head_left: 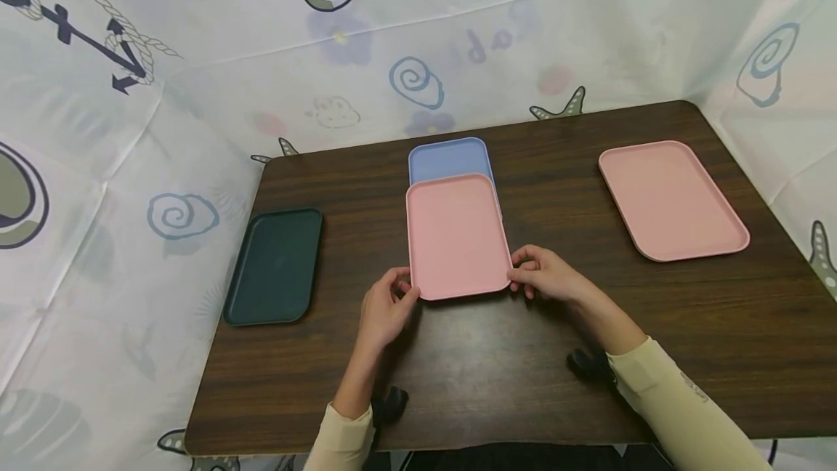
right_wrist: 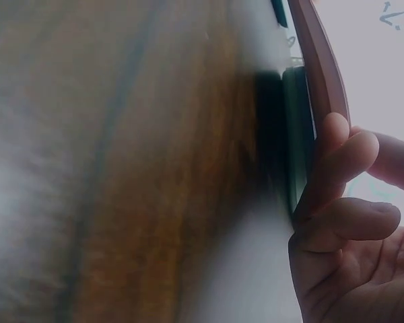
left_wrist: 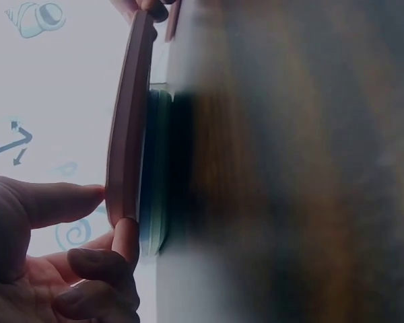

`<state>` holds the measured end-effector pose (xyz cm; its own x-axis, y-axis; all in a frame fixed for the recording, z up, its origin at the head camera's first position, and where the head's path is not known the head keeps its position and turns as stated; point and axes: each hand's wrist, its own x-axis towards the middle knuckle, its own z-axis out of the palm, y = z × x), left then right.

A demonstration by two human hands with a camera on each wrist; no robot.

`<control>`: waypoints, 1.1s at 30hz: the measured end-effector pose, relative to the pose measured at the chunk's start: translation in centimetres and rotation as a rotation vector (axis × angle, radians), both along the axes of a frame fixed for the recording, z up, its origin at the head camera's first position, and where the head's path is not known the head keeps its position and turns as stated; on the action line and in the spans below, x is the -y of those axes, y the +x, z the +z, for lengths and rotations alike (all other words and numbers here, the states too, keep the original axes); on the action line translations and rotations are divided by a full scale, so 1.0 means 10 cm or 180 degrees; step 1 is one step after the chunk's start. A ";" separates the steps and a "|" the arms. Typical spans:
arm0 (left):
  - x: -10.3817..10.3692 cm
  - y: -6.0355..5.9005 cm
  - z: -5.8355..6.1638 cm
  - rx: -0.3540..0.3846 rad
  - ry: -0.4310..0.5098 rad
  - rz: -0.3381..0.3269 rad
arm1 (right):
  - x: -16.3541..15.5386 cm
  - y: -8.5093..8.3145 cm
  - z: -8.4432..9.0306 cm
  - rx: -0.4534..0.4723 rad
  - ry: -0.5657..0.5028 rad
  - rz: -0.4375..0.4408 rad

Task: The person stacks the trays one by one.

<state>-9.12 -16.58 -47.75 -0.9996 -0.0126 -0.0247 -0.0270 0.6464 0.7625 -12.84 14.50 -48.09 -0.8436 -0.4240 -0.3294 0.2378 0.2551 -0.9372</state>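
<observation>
While both hands pinched it by its near corners, the pink tray [head_left: 458, 238] sat mid-table, overlapping the blue tray [head_left: 451, 158] behind it. Left hand [head_left: 386, 311]: thumb on the upper face, fingers under, gap just tray-thick. Right hand [head_left: 546, 275]: same narrow pinch at the opposite corner, spare fingers curled. Left wrist view showed a green tray edge [left_wrist: 163, 168] under the blue; a thin gap parted pink from that stack at one end, but couldn't tell whether they touched nearer the left hand. Blue's far rim came close to the table's back edge. Broad stretch of wood ran from the pink tray's near rim to the front of the table [head_left: 497, 376]. On the left, a dark green tray [head_left: 275, 267] hugged the side edge, well apart from the stack. Wider wood lay rightward, up to a second pink tray [head_left: 673, 202], with a margin outside it. Printed cloth [head_left: 418, 35] bordered the back and sides.
</observation>
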 end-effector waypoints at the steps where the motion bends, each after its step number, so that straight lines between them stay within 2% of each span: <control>1: 0.00 -0.01 0.01 0.0006 -0.0013 -0.0017 | 0.00 -0.02 0.01 -0.0001 0.0006 -0.0006; 8: -0.01 -0.15 0.05 0.0021 -0.0065 -0.0055 | 0.03 -0.15 0.03 0.0005 0.0027 -0.0038; 16: 0.01 -0.32 0.01 -0.0017 -0.0147 -0.0004 | 0.06 -0.26 0.04 -0.0046 0.0089 -0.0078; 24: -0.02 -0.49 0.01 0.0004 -0.0134 0.0066 | 0.10 -0.38 0.05 0.0029 0.0168 -0.0349; 33: -0.03 -0.65 0.00 -0.0039 -0.0076 0.0103 | 0.15 -0.46 0.03 -0.0147 0.0200 -0.0563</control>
